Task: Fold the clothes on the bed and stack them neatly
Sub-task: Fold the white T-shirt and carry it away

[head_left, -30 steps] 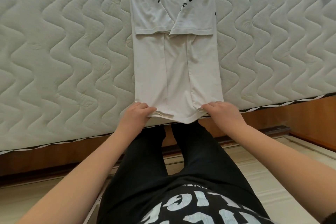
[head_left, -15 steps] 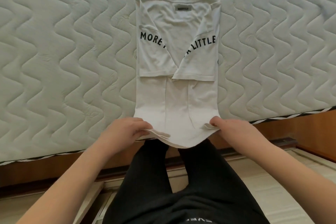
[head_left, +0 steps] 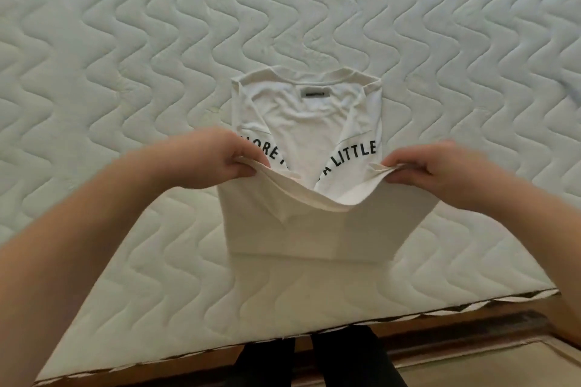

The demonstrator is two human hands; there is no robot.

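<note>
**Hem lifted off the mattress edge and carried up toward the collar**

Left side: the person's left hand [head_left: 220, 160] pinches the left corner of the hem of the cream short-sleeved cotton T-shirt [head_left: 301, 229], thumb beneath and fingers curled over the cloth. A second ago this hand pressed the same corner flat at the near edge of the white wave-quilted mattress [head_left: 125, 41]; it has since risen and travelled forward, and the corner is now in the air.

Centre: the T-shirt lies on the mattress with its collar away from the onlooker and both sleeves folded inward, the black lettering partly covered by the raised cloth. The lower half now doubles back over itself, with a fresh crease across the near end. The hem sags in a shallow curve between the two hands, and reaches roughly to the lettering.

Right side: the right hand [head_left: 437, 170] has a matching grip, clenched on the right hem corner at much the same height.

Assessment: the lengthwise fold is under way but not laid. The hem must yet reach the collar and be smoothed. The slack centre may wrinkle when set down. No stack of finished garments is in view.
</note>
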